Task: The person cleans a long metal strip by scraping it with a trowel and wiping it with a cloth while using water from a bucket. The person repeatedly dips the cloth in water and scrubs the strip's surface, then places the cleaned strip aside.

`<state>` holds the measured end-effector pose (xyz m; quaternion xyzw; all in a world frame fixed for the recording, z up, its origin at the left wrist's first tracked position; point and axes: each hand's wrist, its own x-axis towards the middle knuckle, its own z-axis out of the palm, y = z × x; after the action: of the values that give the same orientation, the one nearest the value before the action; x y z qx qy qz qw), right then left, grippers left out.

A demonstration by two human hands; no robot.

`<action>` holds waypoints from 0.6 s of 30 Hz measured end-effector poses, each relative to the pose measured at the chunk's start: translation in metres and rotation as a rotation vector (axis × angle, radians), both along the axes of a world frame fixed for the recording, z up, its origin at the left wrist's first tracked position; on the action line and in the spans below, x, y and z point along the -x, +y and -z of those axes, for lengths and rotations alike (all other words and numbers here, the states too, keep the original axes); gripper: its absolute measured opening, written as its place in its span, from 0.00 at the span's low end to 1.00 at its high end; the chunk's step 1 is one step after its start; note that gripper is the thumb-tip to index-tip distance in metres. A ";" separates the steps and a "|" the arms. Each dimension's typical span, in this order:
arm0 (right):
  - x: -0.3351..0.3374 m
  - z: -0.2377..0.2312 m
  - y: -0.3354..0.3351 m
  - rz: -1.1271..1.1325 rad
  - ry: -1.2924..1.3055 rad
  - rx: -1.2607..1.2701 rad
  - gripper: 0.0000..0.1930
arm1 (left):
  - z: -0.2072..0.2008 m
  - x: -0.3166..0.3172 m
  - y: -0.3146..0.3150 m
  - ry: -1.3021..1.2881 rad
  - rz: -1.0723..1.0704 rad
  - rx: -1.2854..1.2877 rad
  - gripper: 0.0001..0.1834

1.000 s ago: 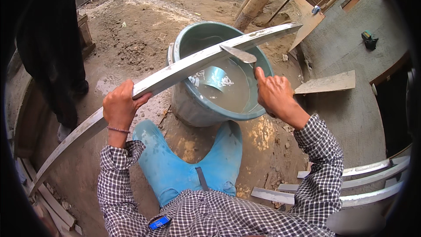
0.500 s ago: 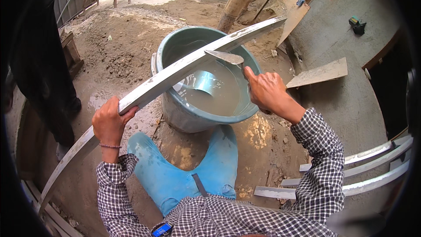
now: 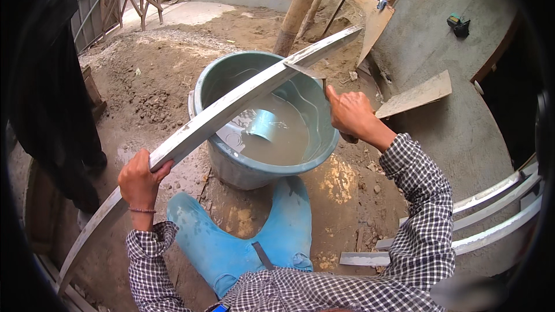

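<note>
A long pale metal bar (image 3: 225,113) lies slantwise across the rim of a big green-grey bucket (image 3: 254,164). My left hand (image 3: 140,182) is wrapped round it to the left of the bucket. In my right hand (image 3: 352,112) is a trowel (image 3: 307,71), gripped by its handle, its blade edge against the bar's upper side above the bucket. Murky water (image 3: 289,138) partly fills the bucket, and a light blue curved piece (image 3: 263,125) sits in it, partly under the surface.
Several similar bars (image 3: 480,219) lie on the right. A person in dark clothes (image 3: 58,92) stands at the left. Behind the bucket are a sand heap (image 3: 144,75) and a leaning wooden post (image 3: 303,8). A flat board (image 3: 416,95) lies by the grey wall.
The trowel has slid a little along the bar toward its far end, and its blade has turned more edge-on. The view has shifted slightly; both hands keep their holds.
</note>
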<state>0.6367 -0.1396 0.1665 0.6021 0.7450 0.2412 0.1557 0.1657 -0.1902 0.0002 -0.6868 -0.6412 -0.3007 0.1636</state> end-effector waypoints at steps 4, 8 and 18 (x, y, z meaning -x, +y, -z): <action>-0.043 -0.005 0.024 0.100 0.057 -0.051 0.21 | 0.002 -0.006 0.003 0.004 0.013 0.006 0.31; -0.013 0.001 0.012 -0.028 0.005 -0.029 0.22 | 0.002 0.004 -0.001 0.019 -0.027 0.007 0.31; -0.034 -0.003 0.030 0.103 0.020 -0.057 0.23 | 0.001 0.000 0.000 0.017 -0.013 -0.014 0.31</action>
<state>0.6710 -0.1092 0.1698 0.6463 0.7074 0.2480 0.1430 0.1660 -0.1907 -0.0011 -0.6841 -0.6419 -0.2983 0.1760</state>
